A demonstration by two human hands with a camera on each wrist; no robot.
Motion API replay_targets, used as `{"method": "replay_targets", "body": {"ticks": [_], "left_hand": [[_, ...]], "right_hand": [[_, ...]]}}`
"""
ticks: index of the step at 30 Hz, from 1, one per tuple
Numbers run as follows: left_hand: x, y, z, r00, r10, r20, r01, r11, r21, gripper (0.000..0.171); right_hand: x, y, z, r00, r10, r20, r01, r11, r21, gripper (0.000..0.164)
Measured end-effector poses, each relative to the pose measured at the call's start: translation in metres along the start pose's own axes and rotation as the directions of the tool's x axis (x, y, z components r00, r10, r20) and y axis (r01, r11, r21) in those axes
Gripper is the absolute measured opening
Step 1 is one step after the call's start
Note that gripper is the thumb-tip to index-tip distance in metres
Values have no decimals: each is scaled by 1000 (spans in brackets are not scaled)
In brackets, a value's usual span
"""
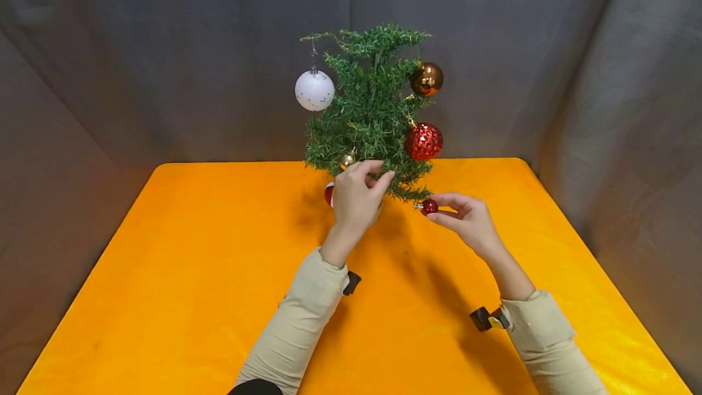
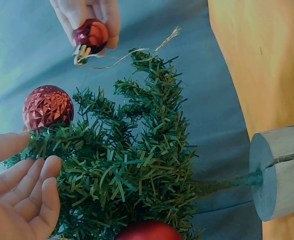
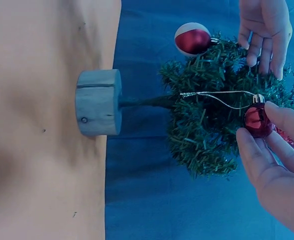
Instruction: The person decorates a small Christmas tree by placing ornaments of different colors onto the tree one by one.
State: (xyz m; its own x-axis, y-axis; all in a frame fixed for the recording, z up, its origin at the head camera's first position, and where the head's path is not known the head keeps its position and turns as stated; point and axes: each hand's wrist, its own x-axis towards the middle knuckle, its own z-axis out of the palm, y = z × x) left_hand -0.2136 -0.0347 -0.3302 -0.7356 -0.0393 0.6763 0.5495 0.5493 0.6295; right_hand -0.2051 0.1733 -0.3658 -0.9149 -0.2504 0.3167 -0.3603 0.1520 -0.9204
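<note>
A small artificial tree (image 1: 370, 108) stands upright at the middle of the head view, at the far edge of the orange table (image 1: 181, 273), trunk vertical and tip toward the top of the frame; in the right wrist view the same trunk runs sideways from a round wooden base (image 3: 98, 102) at centre left out to the branches on the right. The right hand (image 1: 466, 219), just right of centre, pinches a small red bauble (image 1: 429, 206) between thumb and fingers beside the tree's lowest right branch, gold cap toward the tree; its thin gold loop (image 3: 214, 96) stretches leftward across the greenery in the right wrist view. The left hand (image 1: 356, 197) reaches into the lower branches at centre with thumb and fingers bent about a sprig; whether it really grips is hard to tell, and in the left wrist view its fingers (image 2: 34, 192) lie loosely open at the lower left. A red-and-white ball (image 1: 329, 194) is mostly hidden behind that hand, and a small gold ball (image 1: 347, 160) is half buried in needles. A white ball (image 1: 314, 90), a bronze ball (image 1: 426, 78) and a faceted red ball (image 1: 423, 141) hang higher. Bare tabletop spreads across the lower frame on both sides of the sleeves; grey cloth (image 1: 137, 60) closes in behind.
</note>
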Motion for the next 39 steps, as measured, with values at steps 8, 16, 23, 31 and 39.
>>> {"method": "replay_targets", "body": {"ticks": [8,16,23,31,39], "left_hand": [[-2,1,0,1000,-10,-1,10,1000,-20,21],[-3,0,0,1000,-21,-4,21,998,-65,24],[-7,-1,1,999,21,-28,-23,995,-98,24],[-13,-6,6,989,114,-92,-129,974,-188,19],[-17,-11,7,989,117,-90,-138,947,-289,11]], "right_hand": [[1,-9,4,999,-44,-10,44,999,8,30],[3,-16,8,997,-71,-21,72,997,11,31],[5,-20,11,995,-95,-20,96,994,60,31],[8,-24,14,995,-97,-29,99,993,68,30],[12,-27,17,994,-90,-58,95,992,88,30]]}}
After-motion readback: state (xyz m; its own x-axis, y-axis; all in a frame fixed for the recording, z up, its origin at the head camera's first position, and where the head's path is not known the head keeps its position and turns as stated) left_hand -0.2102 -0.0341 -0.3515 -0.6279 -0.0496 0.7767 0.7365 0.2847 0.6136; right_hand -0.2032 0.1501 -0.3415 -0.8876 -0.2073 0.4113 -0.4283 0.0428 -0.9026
